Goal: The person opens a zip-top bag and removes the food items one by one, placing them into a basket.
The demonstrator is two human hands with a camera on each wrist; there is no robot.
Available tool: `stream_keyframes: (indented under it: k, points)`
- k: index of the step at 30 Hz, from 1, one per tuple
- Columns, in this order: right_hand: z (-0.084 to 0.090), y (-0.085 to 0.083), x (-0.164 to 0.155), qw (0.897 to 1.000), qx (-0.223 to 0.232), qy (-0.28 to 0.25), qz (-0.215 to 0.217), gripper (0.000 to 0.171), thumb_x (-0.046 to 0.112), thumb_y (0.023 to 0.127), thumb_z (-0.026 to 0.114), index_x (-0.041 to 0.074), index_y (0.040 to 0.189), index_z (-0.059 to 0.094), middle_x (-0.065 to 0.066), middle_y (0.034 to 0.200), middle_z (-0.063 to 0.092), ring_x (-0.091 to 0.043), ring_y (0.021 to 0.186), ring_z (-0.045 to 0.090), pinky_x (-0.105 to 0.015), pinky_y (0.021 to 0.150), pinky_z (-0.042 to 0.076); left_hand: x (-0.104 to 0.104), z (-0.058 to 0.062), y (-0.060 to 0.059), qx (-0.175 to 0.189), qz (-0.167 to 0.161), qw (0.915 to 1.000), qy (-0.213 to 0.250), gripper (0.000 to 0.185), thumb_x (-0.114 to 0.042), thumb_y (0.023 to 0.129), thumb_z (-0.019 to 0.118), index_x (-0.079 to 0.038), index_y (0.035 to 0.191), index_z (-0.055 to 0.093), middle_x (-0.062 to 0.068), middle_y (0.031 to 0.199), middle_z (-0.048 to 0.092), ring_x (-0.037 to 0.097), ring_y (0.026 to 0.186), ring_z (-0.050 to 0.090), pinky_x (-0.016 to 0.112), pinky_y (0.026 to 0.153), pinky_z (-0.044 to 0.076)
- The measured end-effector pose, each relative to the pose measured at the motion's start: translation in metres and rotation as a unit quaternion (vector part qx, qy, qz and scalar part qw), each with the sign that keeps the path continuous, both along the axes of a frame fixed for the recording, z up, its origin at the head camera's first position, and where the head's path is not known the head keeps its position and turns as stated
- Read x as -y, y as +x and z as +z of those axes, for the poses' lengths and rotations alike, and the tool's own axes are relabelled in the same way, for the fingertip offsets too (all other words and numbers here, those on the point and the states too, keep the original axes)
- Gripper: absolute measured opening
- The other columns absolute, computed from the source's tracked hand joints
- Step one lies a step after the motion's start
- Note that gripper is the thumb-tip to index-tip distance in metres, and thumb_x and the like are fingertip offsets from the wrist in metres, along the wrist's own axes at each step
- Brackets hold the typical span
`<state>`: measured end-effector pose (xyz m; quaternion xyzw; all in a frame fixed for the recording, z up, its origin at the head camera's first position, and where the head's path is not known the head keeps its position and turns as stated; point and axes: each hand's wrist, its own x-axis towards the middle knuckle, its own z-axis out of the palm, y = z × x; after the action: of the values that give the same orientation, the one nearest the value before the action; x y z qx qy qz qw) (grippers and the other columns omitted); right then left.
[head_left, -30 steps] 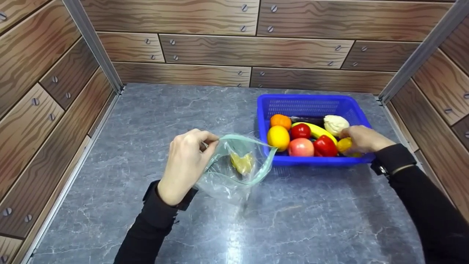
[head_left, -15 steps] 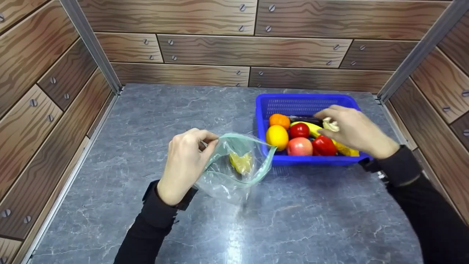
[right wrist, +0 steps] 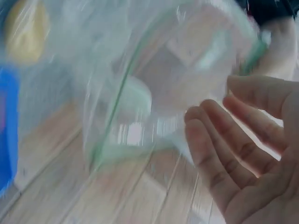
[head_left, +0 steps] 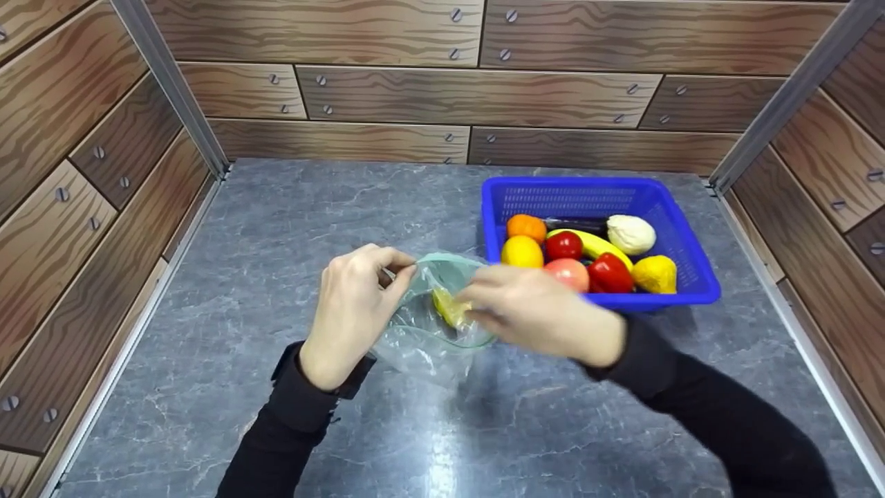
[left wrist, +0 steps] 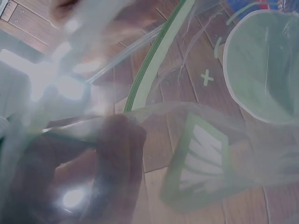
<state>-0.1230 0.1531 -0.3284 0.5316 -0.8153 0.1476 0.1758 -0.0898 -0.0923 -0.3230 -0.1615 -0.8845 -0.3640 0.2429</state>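
Note:
My left hand (head_left: 359, 304) pinches the rim of a clear zip bag (head_left: 422, 356) with a green seal strip. The bag's mouth gapes upward. Inside it lies a yellow item (head_left: 446, 304), seen partly through the plastic; in the right wrist view it shows as a rounded yellow shape (right wrist: 26, 32). My right hand (head_left: 539, 311), blurred, is at the right side of the bag's mouth and overlaps it. The right wrist view shows this hand (right wrist: 247, 144) with fingers apart and slightly bent, nothing between them, close to the green seal strip. Plastic film veils much of the left wrist view.
A blue basket (head_left: 698, 266) stands at right. It holds an orange fruit (head_left: 525, 228), a banana (head_left: 598, 245), a red pepper (head_left: 610, 274), a lemon (head_left: 654, 274), a white knobbly vegetable (head_left: 630, 234) and several other pieces. Wood-patterned walls (head_left: 387, 97) enclose the grey table (head_left: 332, 194).
My right hand has let go of the lemon, which stays in the basket's right front corner, and has moved left over the basket to the bag. My left hand stays at the rim.

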Motion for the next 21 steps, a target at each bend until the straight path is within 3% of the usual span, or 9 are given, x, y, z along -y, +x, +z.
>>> stream_keyframes:
  k: [5, 8, 11, 14, 17, 21]
  points:
    - [-0.023, -0.003, 0.035, 0.994, 0.038, 0.101, -0.004, 0.014, 0.014, 0.092, 0.081, 0.008, 0.104, 0.075, -0.006, 0.097, 0.075, -0.02, 0.082, 0.075, -0.031, 0.073, 0.065, -0.001, 0.0, 0.001, 0.0, -0.002, 1.0, 0.001, 0.004, -0.007, 0.092, 0.079, -0.009, 0.093, 0.083, 0.004, 0.083, 0.078, 0.015, 0.069, 0.071, 0.028, 0.062, 0.058]
    - [-0.039, -0.01, 0.051, 0.986, 0.091, 0.139, -0.012, 0.019, 0.014, 0.092, 0.081, 0.007, 0.108, 0.074, -0.009, 0.103, 0.076, -0.024, 0.085, 0.076, -0.033, 0.074, 0.065, -0.002, -0.001, 0.002, 0.002, -0.005, 1.0, 0.005, 0.004, -0.007, 0.092, 0.079, -0.009, 0.093, 0.083, 0.004, 0.083, 0.078, 0.015, 0.07, 0.071, 0.028, 0.062, 0.057]
    - [-0.056, -0.016, 0.063, 0.968, 0.157, 0.189, -0.041, 0.029, 0.014, 0.093, 0.077, 0.007, 0.121, 0.071, -0.011, 0.117, 0.075, -0.027, 0.095, 0.075, -0.039, 0.078, 0.066, -0.002, -0.001, 0.002, 0.001, -0.007, 1.0, 0.007, 0.004, -0.007, 0.092, 0.079, -0.009, 0.092, 0.083, 0.004, 0.083, 0.078, 0.015, 0.07, 0.072, 0.028, 0.062, 0.057]
    - [-0.072, -0.02, 0.071, 0.94, 0.209, 0.251, -0.095, 0.036, 0.013, 0.096, 0.072, 0.008, 0.131, 0.066, -0.013, 0.135, 0.067, -0.031, 0.11, 0.071, -0.051, 0.087, 0.065, -0.001, -0.002, 0.002, 0.0, -0.007, 1.0, 0.003, 0.005, -0.007, 0.092, 0.079, -0.009, 0.093, 0.083, 0.004, 0.083, 0.079, 0.015, 0.069, 0.071, 0.028, 0.061, 0.057]
    - [-0.084, -0.023, 0.074, 0.919, 0.237, 0.281, -0.144, 0.027, 0.015, 0.098, 0.07, 0.007, 0.123, 0.065, -0.015, 0.133, 0.065, -0.033, 0.116, 0.067, -0.056, 0.093, 0.062, -0.001, -0.003, 0.001, 0.002, -0.008, 1.0, 0.001, 0.005, -0.007, 0.093, 0.078, -0.009, 0.092, 0.083, 0.004, 0.084, 0.079, 0.015, 0.069, 0.072, 0.029, 0.061, 0.056]
    - [-0.088, -0.027, 0.078, 0.904, 0.236, 0.292, -0.206, 0.028, 0.019, 0.098, 0.07, 0.003, 0.121, 0.064, -0.019, 0.131, 0.064, -0.035, 0.121, 0.063, -0.056, 0.098, 0.06, 0.0, -0.003, 0.0, 0.004, -0.011, 0.9999, 0.004, 0.004, -0.008, 0.093, 0.079, -0.008, 0.092, 0.083, 0.005, 0.084, 0.079, 0.015, 0.071, 0.072, 0.029, 0.062, 0.057]
